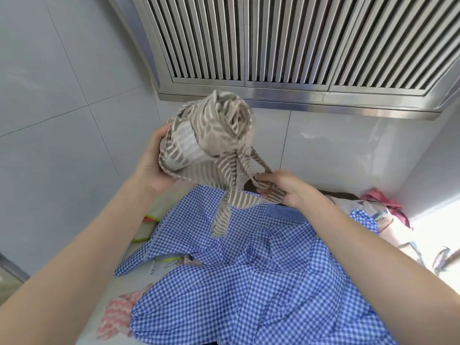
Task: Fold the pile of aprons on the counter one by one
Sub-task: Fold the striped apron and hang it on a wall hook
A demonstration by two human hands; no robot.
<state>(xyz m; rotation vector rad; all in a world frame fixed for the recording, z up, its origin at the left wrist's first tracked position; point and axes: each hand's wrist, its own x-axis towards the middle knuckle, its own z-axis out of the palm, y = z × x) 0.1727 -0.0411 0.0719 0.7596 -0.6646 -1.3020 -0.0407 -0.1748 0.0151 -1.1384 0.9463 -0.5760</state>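
A brown-and-white striped apron [214,135], rolled into a tight bundle, is held up in the air over the counter. My left hand [153,165] grips the bundle from the left side. My right hand [283,189] pinches the apron's striped straps [249,197], which run from the roll down to it, with one strap end dangling below. Beneath both hands a blue-and-white checked apron [249,282] lies spread and crumpled on the counter.
A pink-and-white chevron cloth [117,312] lies at the counter's front left. More aprons, pale printed and pink ones [380,202], are heaped at the right. A steel range hood [286,58] hangs above, against grey wall tiles [62,95].
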